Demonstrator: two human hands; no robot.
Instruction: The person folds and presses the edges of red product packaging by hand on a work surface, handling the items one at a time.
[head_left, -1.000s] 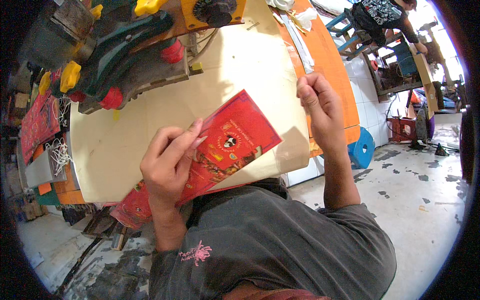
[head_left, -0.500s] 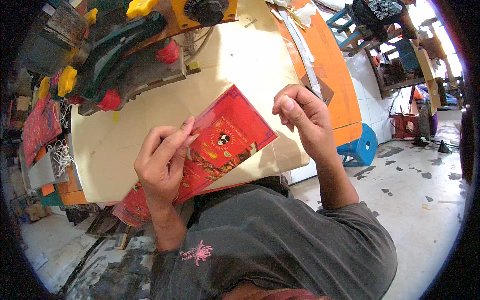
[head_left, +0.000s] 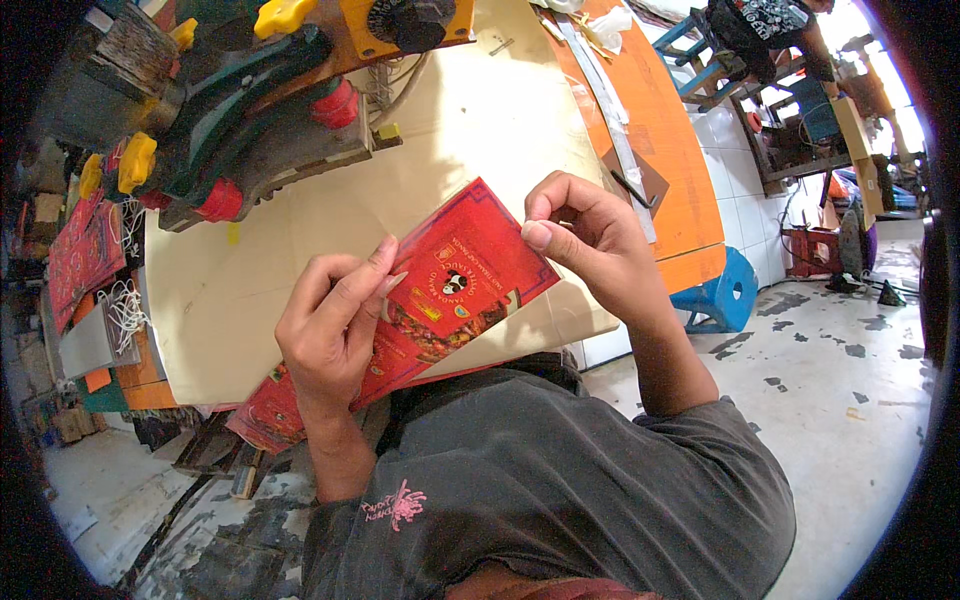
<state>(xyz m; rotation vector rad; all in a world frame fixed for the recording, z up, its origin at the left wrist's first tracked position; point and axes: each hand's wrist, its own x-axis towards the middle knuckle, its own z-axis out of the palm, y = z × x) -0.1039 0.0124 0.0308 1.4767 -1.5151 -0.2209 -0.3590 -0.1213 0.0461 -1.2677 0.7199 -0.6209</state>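
A long red printed packaging sheet (head_left: 480, 262), with a panda emblem and a food picture, lies slantwise across the front of the table. My left hand (head_left: 335, 320) pinches its far edge between thumb and fingers. My right hand (head_left: 595, 245) has its thumb and forefinger brought together at the sheet's right end, on the edge; its other fingers are curled. Anything thin between those fingertips is too small to make out. The sheet's lower left part (head_left: 268, 415) runs behind my left wrist, toward the table's front edge.
A dark green machine (head_left: 215, 130) with yellow knobs and red rollers stands at the back left. More red printed sheets (head_left: 85, 250) and white string (head_left: 125, 315) lie at the far left. A long metal strip (head_left: 605, 110) rests on the orange tabletop (head_left: 690, 200); a blue stool (head_left: 728, 290) stands at right.
My right hand has moved left and a little down, from beside the sheet to its right edge. The sheet has shifted slightly right and down; my left hand keeps its pinch.
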